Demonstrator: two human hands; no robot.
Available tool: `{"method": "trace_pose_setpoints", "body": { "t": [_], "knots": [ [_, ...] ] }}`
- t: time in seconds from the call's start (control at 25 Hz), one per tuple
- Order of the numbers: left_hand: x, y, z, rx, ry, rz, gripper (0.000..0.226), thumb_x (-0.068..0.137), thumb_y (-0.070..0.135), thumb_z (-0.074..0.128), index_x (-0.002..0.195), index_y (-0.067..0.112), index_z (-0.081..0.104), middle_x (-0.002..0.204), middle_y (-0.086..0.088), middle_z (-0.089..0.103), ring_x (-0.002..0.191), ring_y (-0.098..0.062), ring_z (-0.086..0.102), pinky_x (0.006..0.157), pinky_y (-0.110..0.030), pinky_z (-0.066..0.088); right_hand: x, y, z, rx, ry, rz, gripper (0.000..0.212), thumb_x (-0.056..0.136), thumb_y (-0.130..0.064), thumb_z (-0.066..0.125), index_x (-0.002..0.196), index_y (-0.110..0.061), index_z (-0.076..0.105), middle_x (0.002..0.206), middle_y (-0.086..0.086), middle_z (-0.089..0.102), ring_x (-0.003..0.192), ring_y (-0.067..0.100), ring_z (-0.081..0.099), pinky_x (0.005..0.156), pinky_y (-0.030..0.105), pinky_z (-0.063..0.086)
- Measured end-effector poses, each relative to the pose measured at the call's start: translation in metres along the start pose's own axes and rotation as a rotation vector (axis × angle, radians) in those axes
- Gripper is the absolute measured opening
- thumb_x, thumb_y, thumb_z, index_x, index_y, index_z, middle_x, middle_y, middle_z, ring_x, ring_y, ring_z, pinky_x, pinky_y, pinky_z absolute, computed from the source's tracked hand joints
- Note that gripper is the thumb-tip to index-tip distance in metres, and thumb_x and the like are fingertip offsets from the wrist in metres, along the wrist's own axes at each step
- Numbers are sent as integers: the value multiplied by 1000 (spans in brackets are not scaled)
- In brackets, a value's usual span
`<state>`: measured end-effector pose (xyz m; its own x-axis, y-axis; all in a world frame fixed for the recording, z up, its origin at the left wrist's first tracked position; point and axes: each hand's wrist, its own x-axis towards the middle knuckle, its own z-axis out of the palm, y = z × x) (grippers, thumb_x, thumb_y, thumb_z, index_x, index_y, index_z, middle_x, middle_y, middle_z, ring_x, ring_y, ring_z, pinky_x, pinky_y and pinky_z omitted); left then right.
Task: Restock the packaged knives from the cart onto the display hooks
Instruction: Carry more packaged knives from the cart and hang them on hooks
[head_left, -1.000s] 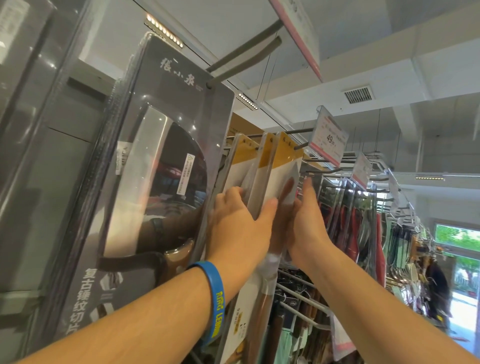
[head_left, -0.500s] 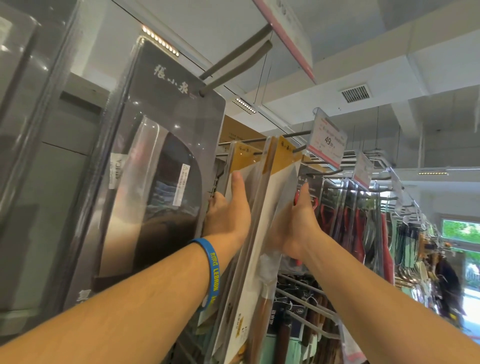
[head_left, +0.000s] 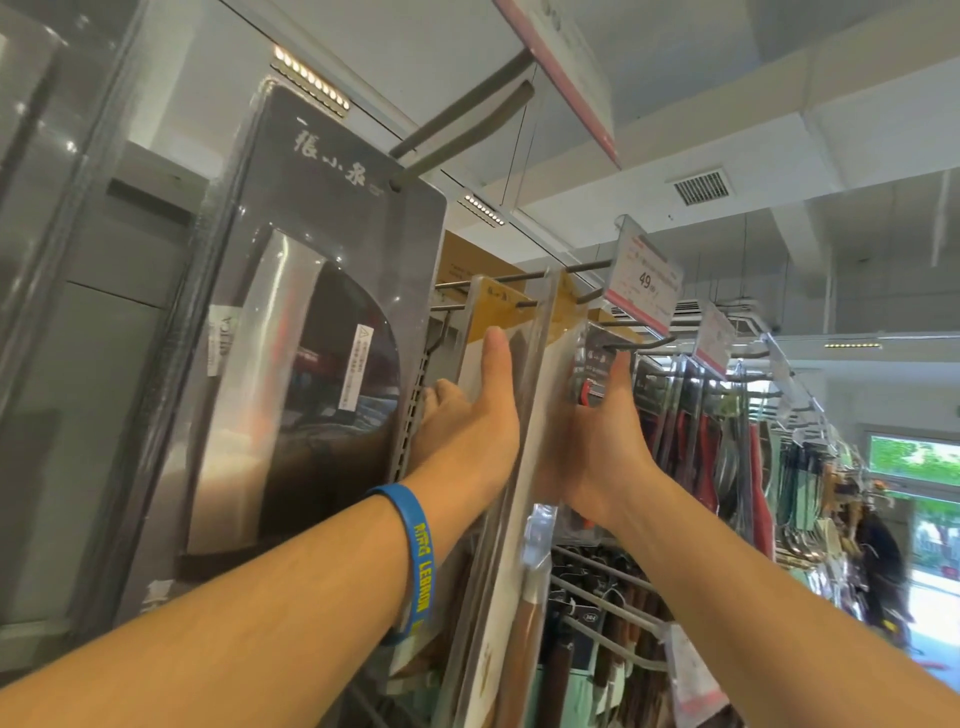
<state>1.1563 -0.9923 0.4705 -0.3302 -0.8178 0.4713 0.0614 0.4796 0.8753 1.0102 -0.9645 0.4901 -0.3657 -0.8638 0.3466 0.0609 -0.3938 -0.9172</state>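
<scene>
View: head
Pack: A yellow-topped knife pack (head_left: 498, 639) is held edge-on between the two hands. Its top is raised to the hook (head_left: 587, 266) under the price tag (head_left: 644, 280). Whether its hole is threaded cannot be told.
Hung pack: A like pack (head_left: 493, 312) is seen just behind, with a hook tip poking through its top.
Left hand: The left hand (head_left: 467, 426) is set between the grey cleaver pack (head_left: 311, 364) and the hung pack. The thumb is laid up the hung pack's face and the fingers are tucked behind, so it is pinched.
Right hand: The right hand (head_left: 597, 447) is pressed to the pack's far side, thumb up. Its fingers are hidden, so its grip cannot be told.
Hands: They are kept apart, with the pack between them.
Change: Within the last second the left hand has been taken off the fronts of the packs and slid behind them. The pack's top has been brought up to the hook.
Meaning: Hanging is judged nearly done. The pack is yet to be slid back and released.
Cart: Not in view.
</scene>
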Motion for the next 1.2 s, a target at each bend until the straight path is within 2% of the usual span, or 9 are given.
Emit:
{"method": "trace_pose_setpoints", "body": {
  "t": [0.2, 0.28, 0.4, 0.52, 0.6, 0.76, 0.92, 1.12, 1.2],
  "knots": [
    [-25, 3, 13, 8, -61, 79, 111, 76, 89, 15, 158, 16, 3, 166, -2, 5, 151, -26, 14, 118, -45, 18, -11, -3, 4, -107, 29, -54, 97, 74, -98, 23, 77, -23, 85, 101, 7, 79, 87, 23, 78, 69, 44, 58],
    [-28, 5, 18, 14, -42, 87, 103, 82, 84, 19, 158, 15, 5, 166, -3, 8, 150, -26, 17, 118, -44, 19, -13, 0, 5, -138, 61, -96, 84, 78, -94, 33, 85, -28, 85, 102, 3, 79, 94, 20, 77, 76, 41, 57],
    [-26, 6, 22, 49, 13, 85, 92, 91, 74, 25, 158, 16, 2, 166, -3, 7, 151, -27, 15, 119, -45, 19, -19, 3, 11, -194, 91, -125, 84, 72, -91, 48, 120, -26, 72, 112, 3, 77, 104, 21, 74, 79, 39, 58],
    [-24, 5, 23, 65, 49, 87, 89, 94, 69, 30, 158, 15, -1, 167, -1, 1, 152, -25, 10, 120, -45, 16, -23, 8, 17, -316, 75, -173, 85, 61, -90, 56, 118, -29, 73, 112, 2, 78, 104, 22, 74, 91, 46, 57],
    [-25, 2, 23, 60, 60, 89, 89, 93, 69, 31, 158, 17, -3, 167, 1, -1, 152, -24, 8, 120, -44, 15, -27, 11, 18, -361, 75, -206, 92, 52, -92, 63, 119, -29, 73, 114, 2, 77, 107, 23, 73, 102, 50, 51],
    [-28, -3, 22, 78, 60, 95, 91, 92, 69, 35, 157, 19, -5, 166, 2, -5, 153, -21, 5, 120, -42, 14, -31, 12, 13, -386, 163, -252, 124, 31, -95, 71, 134, -27, 61, 121, -2, 74, 108, 18, 72, 101, 48, 53],
    [-30, -8, 16, 69, 55, 105, 89, 93, 62, 41, 157, 21, -6, 166, 3, -5, 152, -22, 5, 122, -45, 16, -37, 14, 9, -500, 235, -335, 137, 34, -94, 72, 151, -27, 43, 137, -4, 63, 120, 19, 64, 105, 52, 50],
    [-34, -18, 9, 54, 59, 109, 83, 94, 49, 42, 157, 24, -6, 166, 5, -5, 152, -22, 4, 122, -47, 13, -40, 17, 13, -616, 283, -421, 129, 46, -89, 77, 150, -20, 42, 135, 5, 62, 126, 30, 61, 102, 58, 51],
    [-35, -22, 8, 49, 42, 93, 85, 93, 47, 45, 157, 25, -7, 166, 6, -7, 152, -22, 3, 122, -47, 14, -39, 19, 13, -687, 300, -440, 133, 46, -88, 78, 155, -26, 32, 141, -2, 57, 131, 19, 56, 105, 48, 51]
  ]
}}
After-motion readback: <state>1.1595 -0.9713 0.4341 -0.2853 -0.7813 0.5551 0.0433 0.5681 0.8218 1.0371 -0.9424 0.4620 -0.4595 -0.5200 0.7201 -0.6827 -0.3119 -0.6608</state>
